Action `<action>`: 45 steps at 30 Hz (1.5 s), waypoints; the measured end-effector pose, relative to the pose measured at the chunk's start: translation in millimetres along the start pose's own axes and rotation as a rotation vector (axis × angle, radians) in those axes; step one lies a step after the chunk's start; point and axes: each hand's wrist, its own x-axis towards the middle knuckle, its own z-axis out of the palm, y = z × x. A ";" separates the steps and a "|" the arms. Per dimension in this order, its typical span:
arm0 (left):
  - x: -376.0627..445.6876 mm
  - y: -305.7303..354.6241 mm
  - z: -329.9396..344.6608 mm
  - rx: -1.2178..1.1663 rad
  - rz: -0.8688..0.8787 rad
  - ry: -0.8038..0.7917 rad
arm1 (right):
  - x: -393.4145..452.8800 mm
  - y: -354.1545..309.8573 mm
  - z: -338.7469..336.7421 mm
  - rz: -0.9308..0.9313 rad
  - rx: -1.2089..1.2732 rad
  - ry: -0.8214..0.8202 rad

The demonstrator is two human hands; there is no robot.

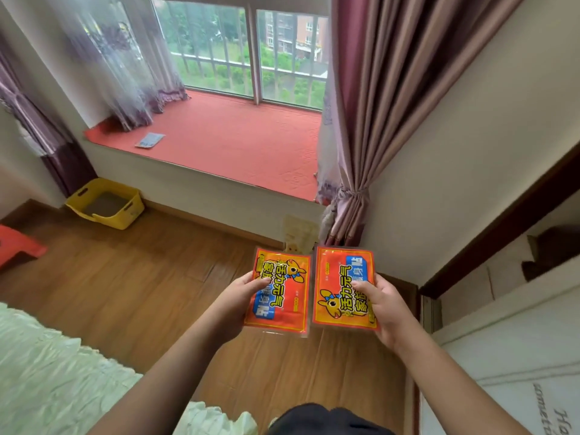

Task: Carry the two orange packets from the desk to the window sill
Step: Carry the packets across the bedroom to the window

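Note:
I hold two flat orange packets side by side above the wooden floor. My left hand (243,293) grips the left orange packet (282,296) by its left edge, thumb on top. My right hand (384,306) grips the right orange packet (340,287) by its right edge. Both packets carry yellow lettering, a blue band and a cartoon animal. The window sill (238,142), covered by a red mat, lies ahead and well beyond the packets, under the barred window.
A small printed sheet (150,140) lies on the sill's left part. Purple curtains (370,98) hang at both sides. A yellow plastic bin (106,203) stands on the floor below the sill. A bed (53,372) is at lower left, a white cabinet (508,356) at right.

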 end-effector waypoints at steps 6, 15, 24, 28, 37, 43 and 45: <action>64.4 43.4 -10.9 -0.025 -0.005 0.080 | 89.1 -37.5 11.5 0.034 -0.019 -0.092; 130.9 107.5 -32.5 -0.095 0.063 0.270 | 211.7 -109.0 60.6 0.083 -0.048 -0.324; 158.1 147.5 -105.7 -0.248 0.172 0.437 | 304.9 -120.4 149.1 0.179 -0.152 -0.460; 169.9 162.8 -161.7 -0.302 0.202 0.490 | 346.2 -114.1 207.0 0.205 -0.202 -0.487; 176.1 229.2 -305.6 -0.305 0.210 0.534 | 423.1 -122.4 368.9 0.190 -0.309 -0.545; 191.8 270.9 -374.9 -0.353 0.200 0.560 | 462.6 -128.0 440.1 0.197 -0.295 -0.579; 202.8 282.9 -392.6 -0.375 0.194 0.575 | 478.4 -128.3 459.7 0.206 -0.291 -0.580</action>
